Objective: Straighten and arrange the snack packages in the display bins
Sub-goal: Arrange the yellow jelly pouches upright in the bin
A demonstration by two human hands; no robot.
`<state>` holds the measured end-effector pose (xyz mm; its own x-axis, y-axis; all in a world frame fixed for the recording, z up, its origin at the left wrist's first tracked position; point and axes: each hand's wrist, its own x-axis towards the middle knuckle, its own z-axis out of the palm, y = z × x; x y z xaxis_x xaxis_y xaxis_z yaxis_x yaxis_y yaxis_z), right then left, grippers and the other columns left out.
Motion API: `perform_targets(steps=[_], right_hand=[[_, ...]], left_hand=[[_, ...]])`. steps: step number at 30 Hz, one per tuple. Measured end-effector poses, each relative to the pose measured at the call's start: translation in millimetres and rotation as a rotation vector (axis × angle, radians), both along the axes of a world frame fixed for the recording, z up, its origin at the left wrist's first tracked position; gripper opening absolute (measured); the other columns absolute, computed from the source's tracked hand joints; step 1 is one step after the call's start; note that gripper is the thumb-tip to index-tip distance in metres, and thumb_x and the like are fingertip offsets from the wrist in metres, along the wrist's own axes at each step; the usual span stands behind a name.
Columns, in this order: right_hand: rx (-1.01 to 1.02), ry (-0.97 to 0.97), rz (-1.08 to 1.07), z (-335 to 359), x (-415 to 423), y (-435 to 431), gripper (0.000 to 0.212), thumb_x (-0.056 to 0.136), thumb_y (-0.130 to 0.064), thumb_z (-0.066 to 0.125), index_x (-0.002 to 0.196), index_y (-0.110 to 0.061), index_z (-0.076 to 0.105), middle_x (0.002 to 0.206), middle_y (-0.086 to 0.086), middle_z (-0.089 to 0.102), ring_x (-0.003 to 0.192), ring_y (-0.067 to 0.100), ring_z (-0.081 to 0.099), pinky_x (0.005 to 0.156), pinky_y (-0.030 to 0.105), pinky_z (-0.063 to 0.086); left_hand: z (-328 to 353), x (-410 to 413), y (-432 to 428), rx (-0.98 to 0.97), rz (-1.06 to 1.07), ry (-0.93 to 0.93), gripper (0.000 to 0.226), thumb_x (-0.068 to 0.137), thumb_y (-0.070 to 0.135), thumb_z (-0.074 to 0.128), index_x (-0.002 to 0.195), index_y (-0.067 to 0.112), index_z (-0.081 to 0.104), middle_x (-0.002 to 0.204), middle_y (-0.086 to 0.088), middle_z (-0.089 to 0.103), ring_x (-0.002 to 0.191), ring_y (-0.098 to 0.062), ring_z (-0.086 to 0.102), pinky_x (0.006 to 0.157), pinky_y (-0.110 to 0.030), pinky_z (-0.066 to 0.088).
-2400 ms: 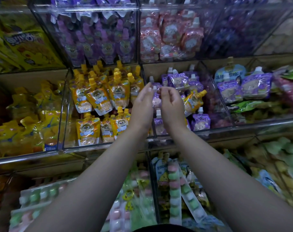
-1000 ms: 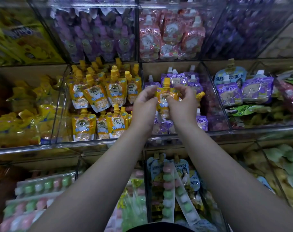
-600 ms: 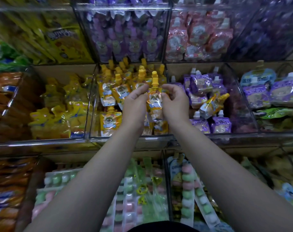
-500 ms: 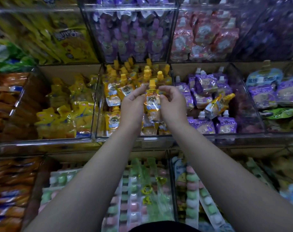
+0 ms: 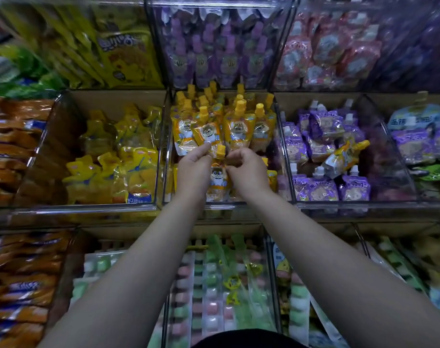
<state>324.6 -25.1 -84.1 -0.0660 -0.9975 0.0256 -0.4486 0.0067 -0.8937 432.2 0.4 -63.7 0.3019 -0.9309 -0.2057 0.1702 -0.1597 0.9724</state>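
Upright orange spouted pouches [image 5: 239,129] are crowding the back of the middle clear plastic bin [image 5: 229,205], just behind the hands. The left hand [image 5: 193,172] and right hand [image 5: 249,172] are pinching one orange cartoon-printed spout pouch [image 5: 217,177] between them at the bin's front. In the right-hand clear bin [image 5: 352,204], purple white-capped pouches [image 5: 321,189] are sitting under a tilted stray orange pouch [image 5: 344,156].

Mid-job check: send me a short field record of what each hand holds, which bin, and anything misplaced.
left hand: pinches the left edge of the held orange pouch
right hand: pinches its right edge
pouch pose: upright, cap up
location: front of the orange-pouch bin
misplaced: stray orange pouch, tilted among the purple pouches
neighbouring bin: purple-pouch bin, immediately right
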Motion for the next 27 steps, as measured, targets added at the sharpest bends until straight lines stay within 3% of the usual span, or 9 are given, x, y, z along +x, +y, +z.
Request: perform_targets(steps=[5,7,8,10,12,17,22,25,27], right_hand=[[-0.059,-0.006,0.007,4,1,4,0.024,0.094,-0.009,0.061,0.117,-0.01,0.067,0.107,0.0,0.068,0.096,0.01,0.06,0.078,0.012,0.046],[-0.096,-0.055,-0.013,6,-1,6,0.022,0.097,-0.013,0.057,0.117,-0.01,0.067,0.105,-0.002,0.067,0.096,0.008,0.061,0.079,0.011,0.048],[-0.108,-0.082,-0.021,7,-1,7,0.023,0.098,-0.015,0.055,0.117,-0.011,0.067,0.107,-0.002,0.068,0.099,0.009,0.062,0.082,0.017,0.051],[-0.126,-0.136,-0.027,9,-1,10,0.025,0.1,-0.018,0.052,0.118,-0.012,0.066,0.108,-0.001,0.069,0.101,0.009,0.063,0.085,0.024,0.053],[-0.141,-0.183,-0.033,12,-3,13,0.027,0.101,-0.021,0.05,0.12,-0.012,0.067,0.108,-0.003,0.068,0.101,0.007,0.062,0.083,0.02,0.05],[-0.177,-0.335,-0.066,20,-14,21,0.025,0.102,-0.024,0.048,0.114,-0.012,0.067,0.101,-0.008,0.067,0.098,0.001,0.061,0.082,0.015,0.049],[-0.183,-0.447,-0.145,29,-34,23,0.028,0.099,-0.031,0.049,0.11,-0.015,0.069,0.106,-0.001,0.071,0.102,0.015,0.065,0.09,0.04,0.055],[-0.215,-0.5,-0.166,36,-53,24,0.026,0.102,-0.02,0.048,0.112,-0.006,0.067,0.104,0.003,0.07,0.095,0.011,0.066,0.075,0.022,0.055],[-0.216,-0.543,-0.167,38,-65,26,0.025,0.103,-0.016,0.047,0.111,-0.002,0.066,0.1,0.001,0.068,0.088,0.003,0.064,0.066,0.014,0.051]], left_hand=[[-2,-2,-1,-0.022,0.01,-0.042,0.042,0.1,0.004,0.044,0.138,0.015,0.057,0.111,0.013,0.06,0.05,0.018,0.051,0.05,-0.002,0.042],[0,-4,0,-0.026,0.01,-0.039,0.041,0.1,0.004,0.044,0.137,0.017,0.057,0.099,0.018,0.061,0.056,0.021,0.052,0.052,-0.001,0.039],[2,-6,1,-0.03,0.001,-0.034,0.041,0.1,0.005,0.044,0.136,0.018,0.057,0.108,0.016,0.063,0.077,0.019,0.058,0.06,-0.003,0.042],[6,-9,4,-0.04,-0.023,-0.03,0.04,0.1,0.007,0.044,0.135,0.02,0.058,0.135,0.005,0.058,0.124,-0.006,0.053,0.085,-0.014,0.044],[9,-13,6,-0.057,-0.036,-0.019,0.039,0.1,0.01,0.043,0.134,0.021,0.059,0.141,-0.003,0.055,0.136,-0.027,0.045,0.105,-0.03,0.043],[15,-28,6,-0.104,-0.077,0.041,0.039,0.101,0.015,0.042,0.138,0.019,0.055,0.14,-0.011,0.056,0.135,-0.042,0.036,0.111,-0.048,0.037],[22,-53,3,-0.174,-0.145,0.101,0.037,0.102,0.015,0.042,0.136,0.018,0.056,0.124,0.011,0.06,0.12,-0.003,0.053,0.102,-0.024,0.041],[25,-74,3,-0.191,-0.169,0.142,0.037,0.103,0.011,0.041,0.137,0.012,0.054,0.104,0.017,0.065,0.093,0.009,0.063,0.08,-0.012,0.048],[26,-86,2,-0.199,-0.177,0.142,0.035,0.103,0.011,0.042,0.135,0.012,0.056,0.104,0.016,0.066,0.097,0.005,0.064,0.085,-0.017,0.049]])
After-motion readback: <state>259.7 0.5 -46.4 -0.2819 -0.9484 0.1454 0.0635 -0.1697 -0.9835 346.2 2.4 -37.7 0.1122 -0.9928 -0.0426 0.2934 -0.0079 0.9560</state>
